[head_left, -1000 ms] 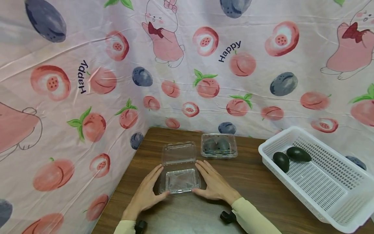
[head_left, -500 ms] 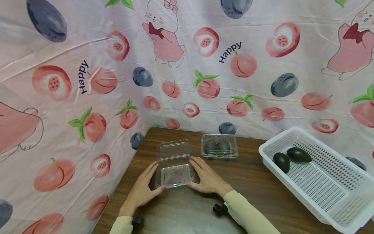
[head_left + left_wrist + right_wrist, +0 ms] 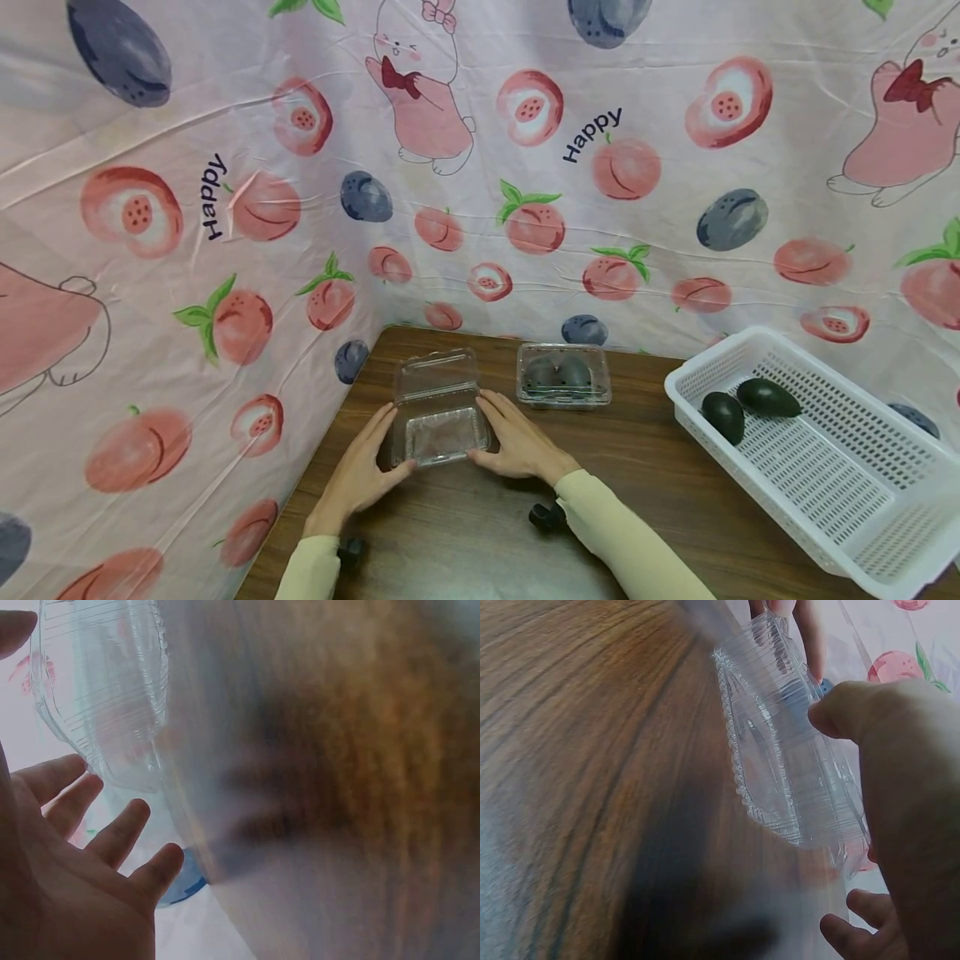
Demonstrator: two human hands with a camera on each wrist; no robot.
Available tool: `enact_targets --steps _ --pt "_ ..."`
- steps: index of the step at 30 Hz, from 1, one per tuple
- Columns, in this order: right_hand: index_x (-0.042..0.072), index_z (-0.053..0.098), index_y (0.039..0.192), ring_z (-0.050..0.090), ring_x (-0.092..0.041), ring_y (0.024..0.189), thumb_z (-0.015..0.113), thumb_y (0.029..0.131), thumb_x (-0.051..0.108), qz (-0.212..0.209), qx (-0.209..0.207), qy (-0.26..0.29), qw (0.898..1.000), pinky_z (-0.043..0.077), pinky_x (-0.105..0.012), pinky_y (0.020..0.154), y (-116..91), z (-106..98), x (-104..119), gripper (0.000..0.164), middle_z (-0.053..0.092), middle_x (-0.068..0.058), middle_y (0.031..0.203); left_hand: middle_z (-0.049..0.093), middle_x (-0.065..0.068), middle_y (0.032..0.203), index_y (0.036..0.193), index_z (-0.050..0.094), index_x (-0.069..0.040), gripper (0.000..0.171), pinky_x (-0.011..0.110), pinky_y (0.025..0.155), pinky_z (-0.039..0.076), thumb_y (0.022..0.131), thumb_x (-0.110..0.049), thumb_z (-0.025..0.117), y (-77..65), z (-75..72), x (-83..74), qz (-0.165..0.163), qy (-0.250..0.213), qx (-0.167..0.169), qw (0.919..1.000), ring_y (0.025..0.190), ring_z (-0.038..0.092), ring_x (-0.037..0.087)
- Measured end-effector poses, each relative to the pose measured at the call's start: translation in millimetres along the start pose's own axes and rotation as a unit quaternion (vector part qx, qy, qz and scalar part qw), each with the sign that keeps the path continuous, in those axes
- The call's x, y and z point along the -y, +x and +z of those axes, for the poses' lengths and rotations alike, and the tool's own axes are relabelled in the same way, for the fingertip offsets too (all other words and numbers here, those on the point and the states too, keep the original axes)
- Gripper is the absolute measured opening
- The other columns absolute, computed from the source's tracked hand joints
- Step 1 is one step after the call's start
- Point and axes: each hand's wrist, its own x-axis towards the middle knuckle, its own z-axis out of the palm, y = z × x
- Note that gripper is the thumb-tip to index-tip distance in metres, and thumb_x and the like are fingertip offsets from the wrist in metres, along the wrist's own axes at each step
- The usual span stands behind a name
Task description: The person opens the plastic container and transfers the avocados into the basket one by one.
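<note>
A clear plastic clamshell container (image 3: 446, 435) lies unfolded on the wooden table, its lid (image 3: 437, 375) leaning back on the far side and nothing inside its base. My left hand (image 3: 362, 468) spans the left side, with the thumb at the front corner and the fingers extended along the edge. On the other side, my right hand (image 3: 521, 442) touches the container the same way. In the left wrist view the fingers (image 3: 120, 836) are spread, the upper ones right at the plastic rim. The right wrist view has the thumb (image 3: 836, 712) against the container's edge.
Behind and right stands a closed clear container (image 3: 564, 397) with two dark round fruits in it. A white perforated basket (image 3: 847, 508) at the right bears two dark green avocados (image 3: 767, 397). A fruit-printed cloth (image 3: 465, 200) hangs along the table's back and left edges.
Both hands have moved the unfolded container leftward and away from me across the table, turning it slightly. The closed container and the basket have stayed in place.
</note>
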Motion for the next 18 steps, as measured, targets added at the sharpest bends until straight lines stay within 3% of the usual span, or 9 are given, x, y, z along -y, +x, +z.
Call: enact_targets --steps 18 --pt "0.004 0.031 0.178 0.028 -0.035 0.176 0.075 0.103 0.052 0.029 0.011 0.004 1.0 0.036 -0.055 0.14 28.4 -2.0 3.9 0.099 0.025 -0.012 0.189 0.024 0.016 0.189 0.179 0.028 -0.005 0.101 0.074 0.133 0.037 0.097 -0.028 0.082 22.8 -5.1 12.4 -0.036 -0.014 0.018 0.9991 0.171 0.032 0.048"
